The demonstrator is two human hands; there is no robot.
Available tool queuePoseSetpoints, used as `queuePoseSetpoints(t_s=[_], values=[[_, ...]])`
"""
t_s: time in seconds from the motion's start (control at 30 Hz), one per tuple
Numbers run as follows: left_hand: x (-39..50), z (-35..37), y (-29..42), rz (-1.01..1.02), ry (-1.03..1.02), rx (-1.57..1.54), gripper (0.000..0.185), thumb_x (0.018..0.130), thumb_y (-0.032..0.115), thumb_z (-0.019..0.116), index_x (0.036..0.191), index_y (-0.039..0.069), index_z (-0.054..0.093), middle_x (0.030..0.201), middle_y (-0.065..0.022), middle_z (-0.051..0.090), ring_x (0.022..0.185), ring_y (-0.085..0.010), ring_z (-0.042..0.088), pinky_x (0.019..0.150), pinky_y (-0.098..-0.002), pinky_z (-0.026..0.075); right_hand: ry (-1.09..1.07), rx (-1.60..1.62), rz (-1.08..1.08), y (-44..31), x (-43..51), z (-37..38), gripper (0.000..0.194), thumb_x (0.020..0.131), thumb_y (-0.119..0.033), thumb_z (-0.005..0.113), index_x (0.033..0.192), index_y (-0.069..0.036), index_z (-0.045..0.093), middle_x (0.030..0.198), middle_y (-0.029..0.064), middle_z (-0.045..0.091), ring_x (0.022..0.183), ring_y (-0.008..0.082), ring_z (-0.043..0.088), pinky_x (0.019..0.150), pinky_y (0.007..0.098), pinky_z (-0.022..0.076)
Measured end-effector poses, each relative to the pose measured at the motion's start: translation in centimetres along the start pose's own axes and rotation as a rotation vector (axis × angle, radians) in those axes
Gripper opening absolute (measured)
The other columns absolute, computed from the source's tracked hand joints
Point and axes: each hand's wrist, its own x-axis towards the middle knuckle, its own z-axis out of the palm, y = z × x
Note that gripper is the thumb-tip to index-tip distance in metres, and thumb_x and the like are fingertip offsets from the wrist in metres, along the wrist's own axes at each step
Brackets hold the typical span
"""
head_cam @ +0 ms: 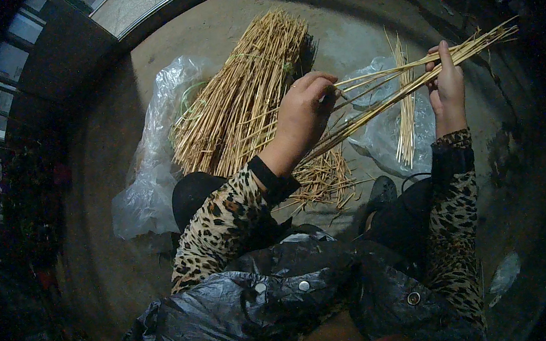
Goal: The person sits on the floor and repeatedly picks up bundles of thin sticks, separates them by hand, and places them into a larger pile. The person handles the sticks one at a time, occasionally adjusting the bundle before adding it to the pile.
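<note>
My right hand (447, 79), at the right, grips a small bunch of straw stalks (388, 99) near one end, thumb raised beside it. The bunch slants down to the left, and some stalks fan out from the rest. My left hand (307, 106) pinches the ends of one or more of these stalks between thumb and fingers; which ones exactly is partly hidden. Beyond my left hand lies a large tied bundle of straw (246, 90). A thin row of paler stalks (407, 119) lies on clear plastic below the held bunch.
Short cut straw pieces (327, 178) are heaped on the concrete floor (183, 30) between my feet. A crumpled clear plastic sheet (150, 181) lies left of the large bundle, and another plastic bag (380, 139) lies right. Potted plants stand at the far left.
</note>
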Motion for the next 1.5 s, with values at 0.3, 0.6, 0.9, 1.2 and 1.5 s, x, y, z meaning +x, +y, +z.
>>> queuePoseSetpoints(t_s=[0.3, 0.6, 0.9, 1.2, 1.5], values=[[0.2, -0.6, 0.4, -0.208, -0.003, -0.323, 0.008, 0.087, 0.006, 0.056, 0.091, -0.001, 0.056, 0.092, -0.0077, 0.058, 0.082, -0.0153, 0.056, 0.073, -0.0261, 0.045, 0.058, 0.001, 0.026, 0.0, 0.2, 0.0, 0.026, 0.09, -0.037, 0.053, 0.084, -0.013, 0.058, 0.06, -0.0037, 0.049, 0.048, 0.003, 0.039, 0.044, 0.0185, 0.0257], [0.0, -0.3, -0.3, -0.546, 0.134, -0.916, 0.013, 0.096, 0.019, 0.044, 0.096, 0.007, 0.045, 0.075, -0.0005, 0.049, 0.065, -0.0085, 0.049, 0.061, -0.0241, 0.045, 0.167, 0.026, -0.004, 0.4, 1.8, -1.4, 0.03, 0.091, -0.038, 0.051, 0.083, -0.01, 0.056, 0.061, -0.0007, 0.05, 0.05, 0.0071, 0.043, 0.042, 0.0226, 0.0288], [0.9, -2.8, -1.1, -0.608, 0.416, -1.064, 0.011, 0.095, 0.023, 0.046, 0.09, 0.013, 0.043, 0.07, 0.0041, 0.041, 0.056, -0.0047, 0.037, 0.051, -0.0209, 0.036, 0.206, 0.06, 0.003, -0.1, 4.0, -5.1, 0.029, 0.091, -0.04, 0.05, 0.083, -0.013, 0.055, 0.061, -0.0029, 0.049, 0.053, 0.0071, 0.045, 0.043, 0.0224, 0.03], [1.0, -5.9, -0.2, -0.371, -0.277, -0.398, 0.016, 0.09, 0.02, 0.054, 0.091, 0.004, 0.054, 0.071, -0.0041, 0.051, 0.068, -0.0159, 0.053, 0.059, -0.0283, 0.042, 0.432, 0.102, -0.004, -1.4, 4.3, -6.1, 0.031, 0.09, -0.039, 0.049, 0.087, -0.01, 0.058, 0.067, -0.0001, 0.052, 0.057, 0.0096, 0.046, 0.046, 0.0228, 0.0322], [0.3, -1.3, 0.7, 0.052, -0.108, 0.121, 0.056, 0.072, 0.02, 0.072, 0.121, 0.008, 0.047, 0.122, -0.0141, 0.048, 0.111, -0.0334, 0.047, 0.093, -0.0381, 0.041, 0.178, -0.059, -0.169, -0.8, 0.9, -0.5, 0.029, 0.092, -0.035, 0.049, 0.082, -0.008, 0.056, 0.074, 0.0006, 0.054, 0.057, 0.0066, 0.046, 0.048, 0.0211, 0.0342]])
